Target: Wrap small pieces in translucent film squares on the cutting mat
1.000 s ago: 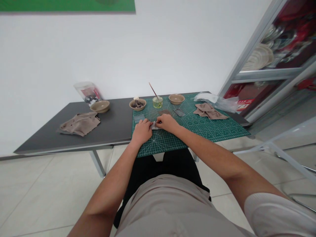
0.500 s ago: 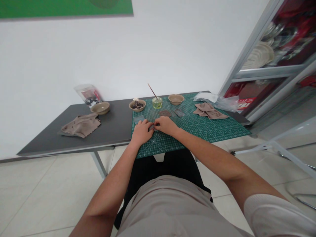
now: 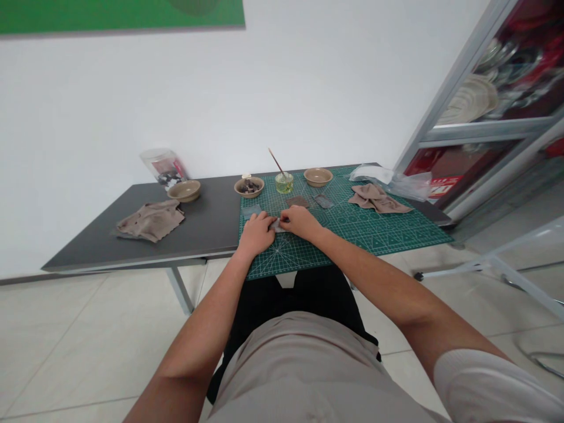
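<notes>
Close to the front edge of a green cutting mat point(image 3: 352, 232), my two hands meet over a small pale grey piece point(image 3: 278, 226), perhaps cloth; its kind is unclear. My left hand point(image 3: 257, 232) grips its left side with bent fingers. From the right, my right hand point(image 3: 299, 221) pinches the piece between thumb and fingers, covering part of it. Just beyond my hands lie a flat blue-grey piece point(image 3: 251, 211), a brown piece point(image 3: 298, 201) and a dark grey piece point(image 3: 324, 201). A glass jar point(image 3: 284, 187) of yellow-green liquid holds a thin brush point(image 3: 276, 161).
A bowl point(image 3: 249, 194) of dark bits stands left of the jar, another bowl point(image 3: 318, 180) to the right. Brown cloths point(image 3: 152, 220) lie left on the dark table point(image 3: 211, 226), near a third bowl point(image 3: 184, 192) and clear tub point(image 3: 161, 167). At right are a cloth point(image 3: 376, 200) and plastic bag point(image 3: 408, 185).
Both hands stay at the same spot, with small finger movements on the grey piece. It shows less half a second ago and more again now. The view shifts slightly.
</notes>
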`<state>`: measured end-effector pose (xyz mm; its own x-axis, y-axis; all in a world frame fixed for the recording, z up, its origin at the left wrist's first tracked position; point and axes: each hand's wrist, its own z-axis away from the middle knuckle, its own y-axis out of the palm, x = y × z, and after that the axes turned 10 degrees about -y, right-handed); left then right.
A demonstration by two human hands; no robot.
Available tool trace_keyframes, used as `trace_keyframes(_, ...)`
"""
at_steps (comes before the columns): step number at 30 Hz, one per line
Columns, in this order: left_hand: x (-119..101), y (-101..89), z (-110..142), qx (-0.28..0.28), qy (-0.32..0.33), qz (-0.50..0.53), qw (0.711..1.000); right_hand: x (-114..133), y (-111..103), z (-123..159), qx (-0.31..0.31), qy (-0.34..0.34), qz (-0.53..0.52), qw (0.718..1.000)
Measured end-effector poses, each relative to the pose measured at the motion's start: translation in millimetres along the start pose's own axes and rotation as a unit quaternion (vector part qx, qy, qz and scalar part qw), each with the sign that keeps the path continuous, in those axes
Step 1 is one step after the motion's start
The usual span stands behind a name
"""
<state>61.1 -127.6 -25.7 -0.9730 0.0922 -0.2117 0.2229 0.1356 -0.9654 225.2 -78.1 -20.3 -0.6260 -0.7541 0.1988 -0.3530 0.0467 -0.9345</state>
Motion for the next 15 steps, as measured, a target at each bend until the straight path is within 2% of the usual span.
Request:
trace_keyframes(6,-1,-2.2,1,0.000,-0.006,0.001,1.000,16,3,4,0.008,-0.041,-0.028,0.999)
trace_keyframes(11,1,-0.4,1,-0.004,-0.002,0.008,1.000,5,-1,11,0.007,-0.035,-0.024,0.999)
trace_keyframes(15,3,1.7,-1,0.003,0.002,0.015,1.000,-1,-1,2,0.008,-0.010,-0.002,1.000)
